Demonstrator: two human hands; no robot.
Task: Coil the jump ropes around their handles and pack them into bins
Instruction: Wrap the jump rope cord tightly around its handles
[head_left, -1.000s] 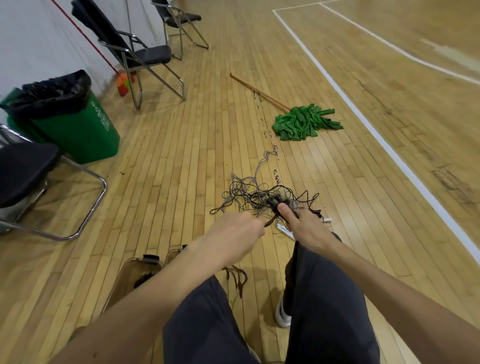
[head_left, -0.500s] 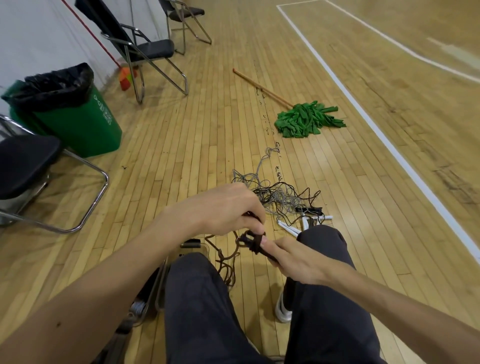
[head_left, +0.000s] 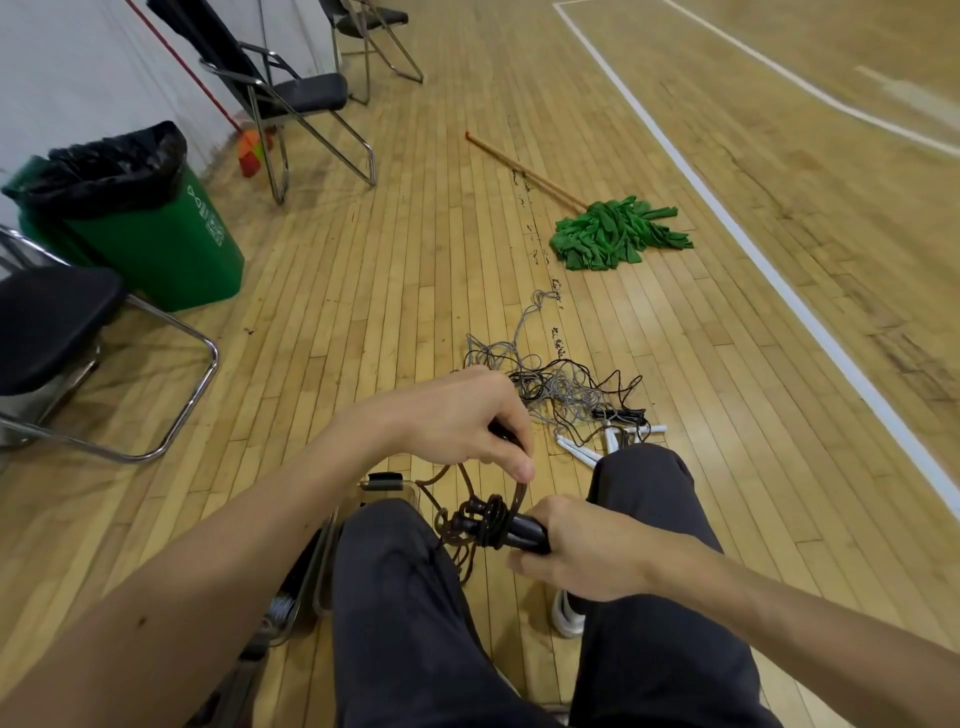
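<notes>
Clear plastic forms the bin (head_left: 390, 494) standing on the wooden plank floor (head_left: 363, 291) just beside the person's left leg, with a black latch on its far rim; the knee hides what is inside. A 2nd clear bin (head_left: 306, 582) sits lower by the same leg, and something grey and coiled, perhaps a packed rope, shows in it. Further left, a green waste bin (head_left: 171, 260) holds a black liner.

The right hand (head_left: 587, 551) has its grip closed round the black handles (head_left: 527, 534), held roughly level above the gap between the knees. The dark brown jump rope (head_left: 491, 519) is wound in several turns round the handles just left of that grip, with loose loops hanging below. The left hand (head_left: 452, 415), above and to the left, pinches a strand of this rope between thumb and forefinger, and the strand runs down to the coil.

Ahead on the floor lies a tangled pile of ropes (head_left: 556, 384), grey and black, with white handles (head_left: 613, 441) at its near edge. A white court line (head_left: 727, 223) crosses the floor. A green mop (head_left: 618, 234) lies beyond the pile, and 3 folding chairs (head_left: 291, 98) stand along the white wall (head_left: 78, 62).
</notes>
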